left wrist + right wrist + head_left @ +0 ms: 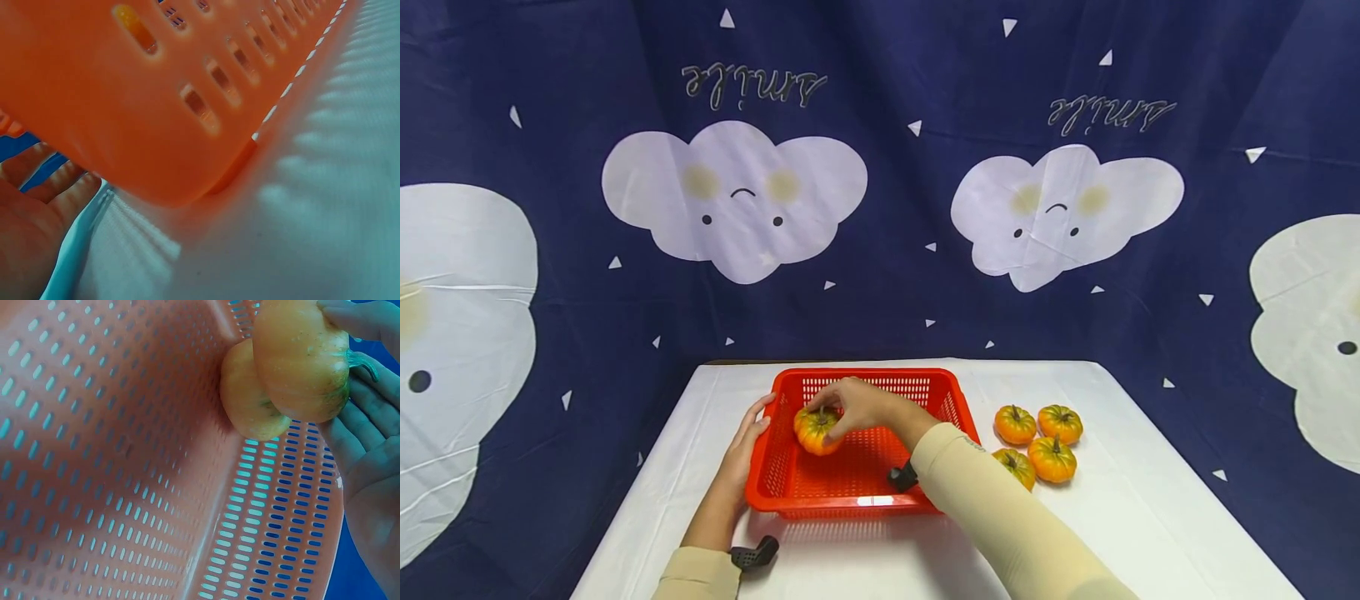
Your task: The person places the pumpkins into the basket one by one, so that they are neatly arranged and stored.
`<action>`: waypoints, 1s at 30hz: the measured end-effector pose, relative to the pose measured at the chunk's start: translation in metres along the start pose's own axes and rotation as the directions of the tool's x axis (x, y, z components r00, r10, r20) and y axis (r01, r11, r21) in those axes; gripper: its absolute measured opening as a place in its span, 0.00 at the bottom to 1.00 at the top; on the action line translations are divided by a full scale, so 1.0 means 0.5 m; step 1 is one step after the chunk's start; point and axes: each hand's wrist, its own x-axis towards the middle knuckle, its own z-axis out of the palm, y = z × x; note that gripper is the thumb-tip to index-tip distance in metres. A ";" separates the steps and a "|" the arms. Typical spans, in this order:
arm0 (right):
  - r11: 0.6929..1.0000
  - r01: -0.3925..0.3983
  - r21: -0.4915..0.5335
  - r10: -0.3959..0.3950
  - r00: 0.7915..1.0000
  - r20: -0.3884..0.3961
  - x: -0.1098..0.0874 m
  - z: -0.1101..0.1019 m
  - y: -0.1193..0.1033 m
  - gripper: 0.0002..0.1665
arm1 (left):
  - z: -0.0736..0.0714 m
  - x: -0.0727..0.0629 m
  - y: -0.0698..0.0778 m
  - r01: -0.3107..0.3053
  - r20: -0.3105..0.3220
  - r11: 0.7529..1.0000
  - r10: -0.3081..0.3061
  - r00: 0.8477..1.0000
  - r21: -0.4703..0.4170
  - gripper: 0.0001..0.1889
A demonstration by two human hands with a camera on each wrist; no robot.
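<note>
My right hand point(867, 405) grips a small orange-and-green pumpkin point(812, 433) from above, inside the left part of a red perforated basket point(865, 503). In the right wrist view, thumb and fingers lie around the held pumpkin point(300, 362), near its curved stem. Behind it, a second pumpkin point(242, 394) rests against the basket's end; the head view hides that one. Along the basket's left outer side lies my left hand point(739, 458), its fingers extended by the rim. The left wrist view shows this hand point(37, 212) with straight fingers beside the basket wall point(112, 112).
Several more pumpkins point(1052, 458) sit grouped on the white tablecloth point(1135, 500), right of the basket. My right forearm point(1000, 508) crosses the basket's front right corner and partly covers one of them. A dark blue curtain point(895, 317) with clouds hangs behind the table.
</note>
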 end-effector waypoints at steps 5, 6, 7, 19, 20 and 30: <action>0.999 -0.018 0.047 0.017 1.000 0.016 0.002 0.003 -0.009 0.35 | 0.000 0.003 0.003 -0.009 0.009 1.000 0.009 1.000 0.008 0.27; 0.999 -0.017 0.046 0.016 1.000 0.019 0.002 0.003 -0.011 0.35 | 0.000 0.003 0.004 -0.012 0.012 1.000 0.012 1.000 0.012 0.27; 0.999 -0.016 0.045 0.015 1.000 0.023 0.002 0.003 -0.012 0.35 | -0.001 0.004 0.004 -0.015 0.014 1.000 0.014 1.000 0.016 0.27; 0.999 0.041 0.034 -0.045 0.991 0.126 0.008 0.017 -0.020 0.34 | -0.002 0.002 0.002 -0.005 0.008 1.000 0.005 1.000 0.010 0.27; 0.999 0.035 0.032 -0.039 0.990 0.134 0.008 0.020 -0.020 0.34 | -0.001 0.002 0.001 -0.004 0.007 1.000 0.004 1.000 0.003 0.27; 0.993 0.049 -0.110 -0.028 0.983 0.179 0.013 0.048 -0.016 0.32 | 0.002 0.002 0.002 0.004 0.020 1.000 -0.004 1.000 0.009 0.27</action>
